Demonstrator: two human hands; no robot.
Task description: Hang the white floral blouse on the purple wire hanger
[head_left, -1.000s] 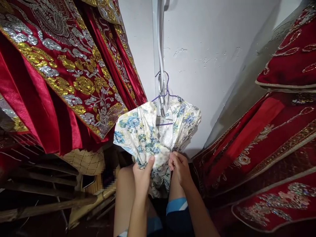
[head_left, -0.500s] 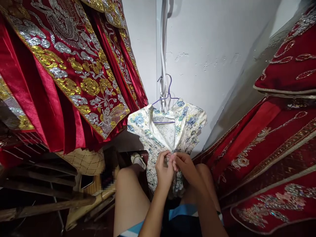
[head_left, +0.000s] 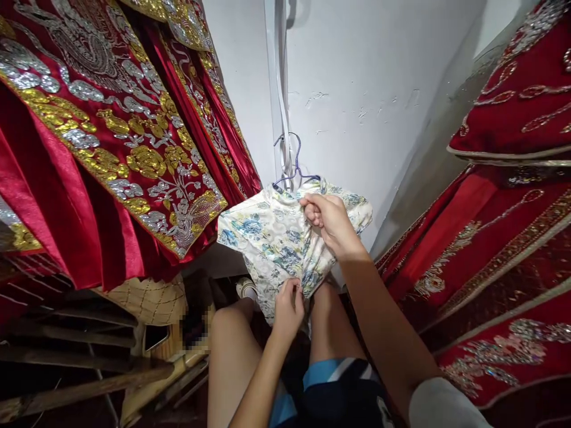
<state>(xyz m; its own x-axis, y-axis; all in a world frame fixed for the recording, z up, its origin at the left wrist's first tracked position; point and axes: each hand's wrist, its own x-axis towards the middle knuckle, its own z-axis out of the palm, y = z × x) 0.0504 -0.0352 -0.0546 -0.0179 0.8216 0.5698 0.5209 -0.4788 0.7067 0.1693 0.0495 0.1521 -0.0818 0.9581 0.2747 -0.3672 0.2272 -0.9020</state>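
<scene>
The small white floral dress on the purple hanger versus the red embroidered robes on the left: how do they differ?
The small white floral dress is pale with blue flowers; the red embroidered robes are deep red satin with gold and silver motifs. The dress looks far smaller than the robes. The left hand and right hand pinch the dress; neither touches the robes. Both are patterned garments hanging up.

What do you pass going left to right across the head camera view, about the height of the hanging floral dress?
Red gold-embroidered robe → floral dress → right hand gripping its front near the collar → red embroidered garments.
</scene>
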